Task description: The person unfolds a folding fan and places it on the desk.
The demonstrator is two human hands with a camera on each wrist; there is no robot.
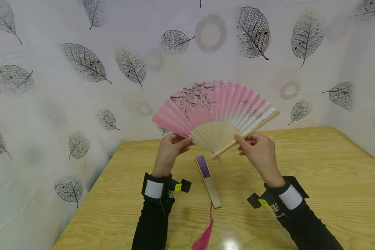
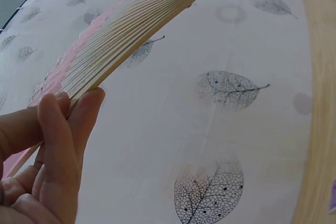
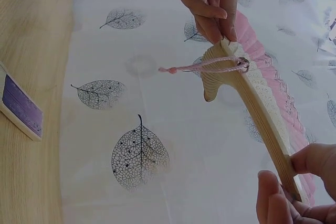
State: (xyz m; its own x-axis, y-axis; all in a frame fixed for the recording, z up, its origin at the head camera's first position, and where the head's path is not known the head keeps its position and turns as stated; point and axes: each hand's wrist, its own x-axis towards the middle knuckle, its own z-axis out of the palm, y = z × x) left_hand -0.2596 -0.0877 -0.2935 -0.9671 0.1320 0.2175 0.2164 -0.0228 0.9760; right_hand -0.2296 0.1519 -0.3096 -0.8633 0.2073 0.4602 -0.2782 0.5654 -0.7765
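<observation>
A pink folding fan [image 1: 206,104] with dark blossom branches and pale wooden ribs is spread wide, held up above the table. My left hand [image 1: 172,149] pinches its left edge between thumb and fingers; the left wrist view shows the fingers [image 2: 60,129] on the outer rib. On the other side my right hand [image 1: 257,149] grips the thick wooden guard stick, thumb in front. A short pink cord loop [image 3: 210,66] hangs from the pivot in the right wrist view. Below, a second folding fan [image 1: 209,182], closed, purple and wood, lies on the table with a pink tassel [image 1: 203,238].
The wood-grain table [image 1: 112,205] reaches back to a pale curtain [image 1: 181,66] printed with dark leaves, which also runs along the left and right sides. Both wrists wear black straps with small cameras.
</observation>
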